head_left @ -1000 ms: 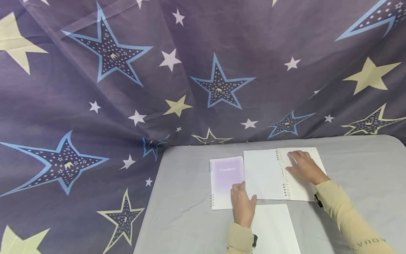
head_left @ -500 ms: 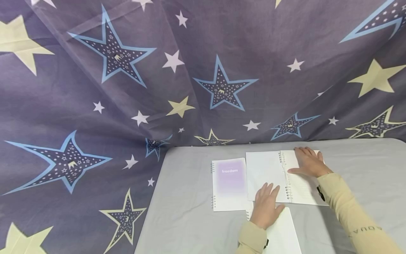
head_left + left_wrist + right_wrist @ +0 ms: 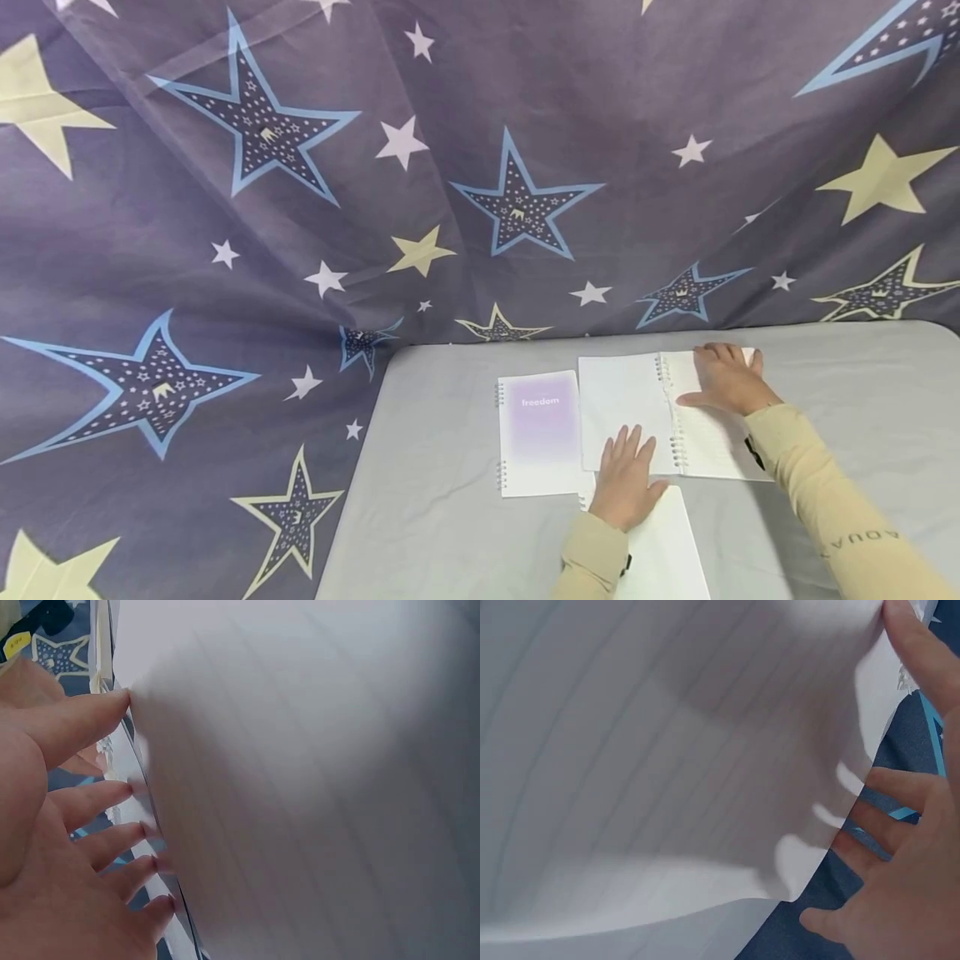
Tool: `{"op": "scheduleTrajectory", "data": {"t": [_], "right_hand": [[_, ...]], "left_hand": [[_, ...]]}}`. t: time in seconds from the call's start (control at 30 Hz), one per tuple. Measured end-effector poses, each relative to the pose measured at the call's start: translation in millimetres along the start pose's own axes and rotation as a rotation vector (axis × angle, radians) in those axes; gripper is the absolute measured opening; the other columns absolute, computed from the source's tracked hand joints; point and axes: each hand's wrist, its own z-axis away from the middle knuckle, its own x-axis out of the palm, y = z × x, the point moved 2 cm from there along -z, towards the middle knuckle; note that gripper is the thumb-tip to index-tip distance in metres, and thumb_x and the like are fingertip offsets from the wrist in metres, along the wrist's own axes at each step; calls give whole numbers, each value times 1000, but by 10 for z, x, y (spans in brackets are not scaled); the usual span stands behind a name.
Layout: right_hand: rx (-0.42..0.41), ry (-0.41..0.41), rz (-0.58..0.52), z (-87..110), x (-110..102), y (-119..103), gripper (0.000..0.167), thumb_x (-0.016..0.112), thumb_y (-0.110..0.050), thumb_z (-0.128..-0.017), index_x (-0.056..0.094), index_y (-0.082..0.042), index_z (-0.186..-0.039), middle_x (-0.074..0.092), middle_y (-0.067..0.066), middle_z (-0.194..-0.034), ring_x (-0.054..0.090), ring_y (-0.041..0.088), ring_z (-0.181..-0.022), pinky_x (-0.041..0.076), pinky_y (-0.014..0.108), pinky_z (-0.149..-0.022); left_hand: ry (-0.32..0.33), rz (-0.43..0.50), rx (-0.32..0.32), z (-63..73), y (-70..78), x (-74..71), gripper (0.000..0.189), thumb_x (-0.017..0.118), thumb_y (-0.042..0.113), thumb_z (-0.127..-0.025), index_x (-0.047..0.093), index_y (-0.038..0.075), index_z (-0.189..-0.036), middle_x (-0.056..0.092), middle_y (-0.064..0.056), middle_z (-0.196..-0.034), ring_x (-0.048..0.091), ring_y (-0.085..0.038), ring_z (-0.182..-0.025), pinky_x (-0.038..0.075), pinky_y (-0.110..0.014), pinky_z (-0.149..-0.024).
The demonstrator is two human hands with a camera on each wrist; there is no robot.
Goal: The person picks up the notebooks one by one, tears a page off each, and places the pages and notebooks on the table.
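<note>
A spiral notebook lies spread at its coil, with a white left page and a lined right page. My left hand rests with straight, spread fingers on the lower part of the left page. Its thumb lies over a second notebook, which shows a lined page in the left wrist view. On the upper right page, my right hand is spread with its thumb pointing toward the coil. In the right wrist view, the fingers touch the lined page, and ragged paper bits show by the thumb.
A closed notebook with a purple "freedom" cover lies left of the spread one, its coil on the left. All rest on a grey-covered table. A star-patterned curtain hangs behind and to the left.
My left hand has moved right from the purple notebook's edge onto the spread notebook's left page. My right hand has shifted slightly right, its fingers spread flatter on the page.
</note>
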Motion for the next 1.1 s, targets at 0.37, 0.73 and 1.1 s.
{"op": "scheduleTrajectory", "data": {"t": [0.37,0.73,1.1], "right_hand": [[-84,259,56,77,-101,-44,60,87,-28,-73,64,7,-116,57,31,-119,48,51,-115,34,78,-94],[-134,570,40,281,-265,164,9,79,4,-75,73,3,-82,64,17,-77,61,41,-75,53,57,-63],[-94,739,12,512,-344,141,12,83,-6,-77,73,0,-80,65,12,-72,61,32,-60,47,52,-48]], "left_hand": [[-37,42,-13,5,10,-42,62,62,45,-95,44,21,-149,33,0,-161,24,-19,-151,22,-37,-124],[-16,28,-2,1,15,-58,63,65,44,-93,46,21,-148,36,-1,-159,27,-19,-150,25,-37,-123],[-47,37,-30,-43,26,-155,57,65,41,-93,50,22,-145,40,0,-157,31,-19,-148,27,-36,-122]]}}
